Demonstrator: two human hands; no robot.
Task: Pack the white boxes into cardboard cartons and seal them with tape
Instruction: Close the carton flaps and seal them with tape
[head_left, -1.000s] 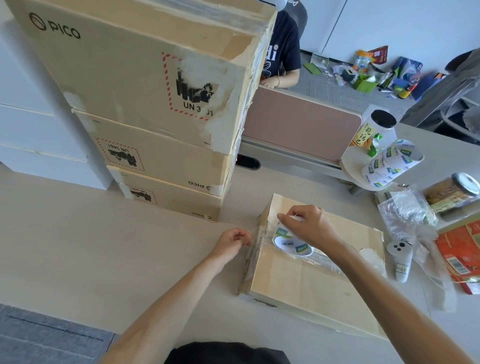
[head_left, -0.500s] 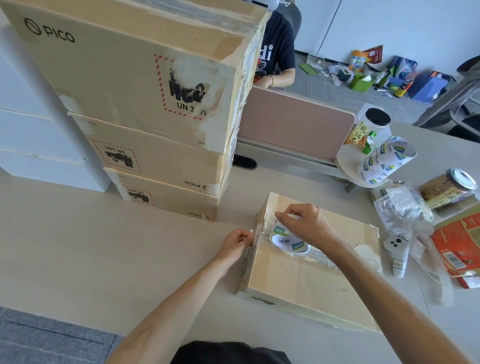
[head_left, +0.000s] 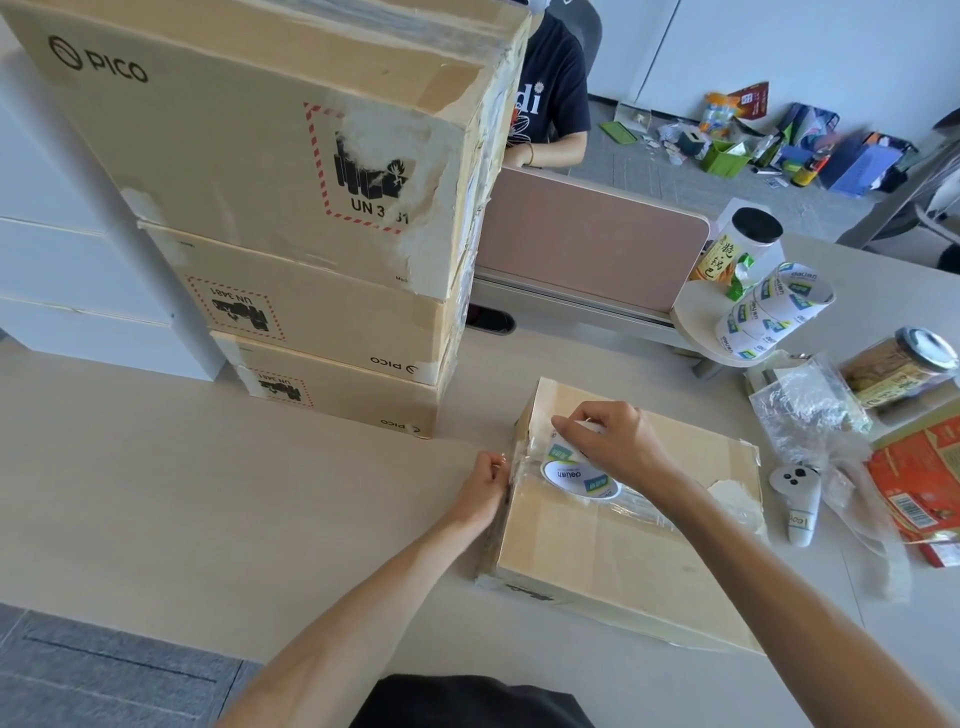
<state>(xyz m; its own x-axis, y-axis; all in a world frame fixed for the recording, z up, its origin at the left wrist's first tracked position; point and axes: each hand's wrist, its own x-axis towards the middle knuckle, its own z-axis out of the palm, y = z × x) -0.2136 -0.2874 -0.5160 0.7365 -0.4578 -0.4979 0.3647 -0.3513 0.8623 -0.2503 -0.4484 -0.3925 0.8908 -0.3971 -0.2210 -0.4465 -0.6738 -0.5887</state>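
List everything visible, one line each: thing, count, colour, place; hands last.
stacked cartons: three, tan, table back left
flat carton: one, tan, table centre
tape roll: one, white-cored, on flat carton
tape strip: one, clear, across flat carton's top
spare tape rolls: several, white, back right
controller: one, white, right of flat carton
seated person: one, dark shirt, far side
left hand: pinching tape strip at carton's left edge
right hand: fingers gripping tape roll

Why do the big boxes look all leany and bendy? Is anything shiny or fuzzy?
Head view: the wide-angle lens bows the stacked PICO cartons so they seem to lean; soft, even light leaves faint shadows; the clear tape on the small carton glints; the tape roll looks sharp, but the chair at the far right edge is smeared.
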